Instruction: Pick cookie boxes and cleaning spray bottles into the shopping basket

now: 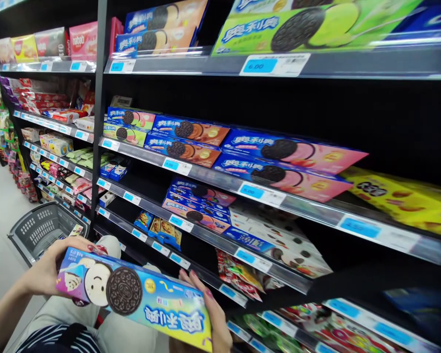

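Observation:
Both my hands hold a long flat box of sandwich cookies (139,296), printed in rainbow colours with a dark cookie and a smiling white one on it. My left hand (49,264) grips the box's left end, fingers curled over its top edge. The right hand (215,314) wraps around the box's right end from behind, and only its fingers and wrist show. The box is held low, in front of my lap and tilted down to the right.
A grey plastic shopping basket (40,228) stands on the floor at the left. Black store shelves (213,179) with blue price tags fill the view, stacked with cookie boxes in pink (290,154), brown, green (312,24) and yellow (404,198). The aisle floor (0,206) runs off to the left.

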`<state>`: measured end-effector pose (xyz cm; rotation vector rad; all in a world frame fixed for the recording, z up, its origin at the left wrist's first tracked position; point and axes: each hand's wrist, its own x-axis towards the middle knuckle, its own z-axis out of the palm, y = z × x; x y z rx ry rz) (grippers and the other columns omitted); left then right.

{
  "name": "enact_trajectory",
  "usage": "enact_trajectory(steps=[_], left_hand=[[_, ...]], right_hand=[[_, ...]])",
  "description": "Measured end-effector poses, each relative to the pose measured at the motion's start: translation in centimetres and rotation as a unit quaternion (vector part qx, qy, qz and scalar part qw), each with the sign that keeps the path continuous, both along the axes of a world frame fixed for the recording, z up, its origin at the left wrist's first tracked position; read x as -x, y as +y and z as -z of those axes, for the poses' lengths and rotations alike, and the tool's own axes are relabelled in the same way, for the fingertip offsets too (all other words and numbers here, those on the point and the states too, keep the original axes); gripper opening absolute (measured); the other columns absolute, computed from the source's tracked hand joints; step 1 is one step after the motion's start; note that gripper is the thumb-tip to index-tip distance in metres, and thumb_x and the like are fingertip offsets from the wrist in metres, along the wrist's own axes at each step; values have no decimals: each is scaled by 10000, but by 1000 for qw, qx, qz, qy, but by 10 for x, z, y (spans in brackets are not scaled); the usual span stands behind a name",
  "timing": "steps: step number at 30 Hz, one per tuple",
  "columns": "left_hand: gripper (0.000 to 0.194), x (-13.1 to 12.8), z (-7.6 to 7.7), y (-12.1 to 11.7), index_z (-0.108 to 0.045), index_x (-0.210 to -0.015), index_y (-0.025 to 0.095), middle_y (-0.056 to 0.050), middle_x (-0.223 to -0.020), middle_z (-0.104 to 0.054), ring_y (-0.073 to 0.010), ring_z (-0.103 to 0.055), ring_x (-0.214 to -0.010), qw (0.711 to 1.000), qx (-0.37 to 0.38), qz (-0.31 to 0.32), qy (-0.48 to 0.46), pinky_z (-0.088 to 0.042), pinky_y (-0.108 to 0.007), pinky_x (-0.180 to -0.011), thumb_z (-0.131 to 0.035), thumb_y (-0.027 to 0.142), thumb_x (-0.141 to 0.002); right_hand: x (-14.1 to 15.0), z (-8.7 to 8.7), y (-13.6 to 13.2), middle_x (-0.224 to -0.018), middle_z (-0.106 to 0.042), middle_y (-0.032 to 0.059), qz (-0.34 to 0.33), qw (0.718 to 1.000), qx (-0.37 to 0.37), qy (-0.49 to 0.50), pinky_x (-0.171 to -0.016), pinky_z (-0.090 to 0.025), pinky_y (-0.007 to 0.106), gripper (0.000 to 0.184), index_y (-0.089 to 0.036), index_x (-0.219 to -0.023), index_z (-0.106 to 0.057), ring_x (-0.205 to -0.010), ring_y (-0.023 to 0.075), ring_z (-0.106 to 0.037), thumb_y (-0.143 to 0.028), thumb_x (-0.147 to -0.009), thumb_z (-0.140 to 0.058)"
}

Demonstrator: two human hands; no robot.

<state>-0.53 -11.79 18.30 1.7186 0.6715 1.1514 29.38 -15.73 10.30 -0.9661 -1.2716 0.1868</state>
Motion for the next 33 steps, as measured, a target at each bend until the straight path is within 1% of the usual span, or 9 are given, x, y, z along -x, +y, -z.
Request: enact_trajectory(steps=[3, 5, 8, 12, 16, 18, 23, 27, 33], left_hand=[[845, 0, 5, 3, -619, -1298, 194, -162, -1341, -614, -385, -590, -1201, 977, 179, 117, -25, -455, -466, -1032, -862, 559, -576], [870, -6, 19, 4, -642, -1271, 129, -179, -1310, -642, -378, -608, -1184, 921, 334, 188, -71, -456, -460, -1030, -734, 716, -634], [654, -31, 48, 2, -721, -1099, 91, -152, -982, -774, -309, -716, -976, 816, 534, 196, -104, -528, -387, -914, -774, 590, -680], [614, -78, 73, 0, -715, -1041, 107, -149, -953, -779, -346, -733, -870, 730, 624, 215, -178, -566, -458, -825, -863, 431, -541], [527, -109, 64, 6, -695, -1006, 139, -125, -1014, -773, -319, -739, -876, 805, 516, 29, -290, -571, -414, -815, -860, 221, -513], [502, -115, 52, 11, -678, -1029, 154, -115, -1061, -763, -308, -725, -966, 835, 439, -80, -321, -557, -388, -864, -848, 188, -559], [680, -129, 30, 13, -600, -1214, 213, -110, -1197, -714, -313, -664, -1124, 838, 337, -203, -379, -530, -411, -960, -875, 278, -595], [824, -135, 32, 10, -575, -1270, 269, -111, -1204, -710, -328, -647, -1153, 855, 293, -193, -382, -516, -434, -998, -917, 408, -534], [869, -90, 31, 23, -584, -1250, 289, -132, -1248, -680, -374, -667, -1103, 934, 179, -36, -308, -543, -478, -954, -931, 493, -479]], right_hand=[[-5, -13, 11, -1269, -643, 121, 14, 998, 46, -49, -902, -552, 425, 531, -239, -1315, -557, -1124, 281, -646, -98, -807, -616], [-11, -22, 25, -1242, -659, 108, -18, 993, 87, -75, -898, -549, 393, 511, -242, -1271, -597, -1121, 265, -643, -80, -787, -559], [-12, -34, 55, -1205, -679, 94, -163, 967, 156, -118, -903, -545, 385, 458, -254, -1216, -651, -1081, 257, -658, -120, -793, -537], [2, -38, 96, -1229, -671, 109, -274, 918, 269, -98, -992, -495, 466, 442, -244, -1240, -653, -1147, 291, -627, -236, -804, -586], [11, -15, 99, -1275, -620, 178, -191, 922, 329, 76, -956, -515, 509, 585, -194, -1334, -540, -1050, 298, -672, -448, -811, -602], [17, -1, 82, -1264, -622, 180, -217, 910, 326, 136, -934, -534, 478, 626, -200, -1353, -498, -1004, 280, -690, -545, -838, -589], [47, 8, 34, -1236, -658, 132, -237, 907, 298, 181, -893, -553, 373, 638, -226, -1269, -579, -1090, 296, -655, -594, -762, -700], [53, -6, 28, -1147, -691, 111, -180, 903, 296, 253, -892, -530, 358, 602, -198, -1106, -661, -1051, 307, -656, -626, -689, -737], [21, -43, 21, -965, -713, 61, -148, 840, 341, 395, -660, -541, 268, 522, -219, -1034, -647, -860, 260, -693, -523, -641, -807]])
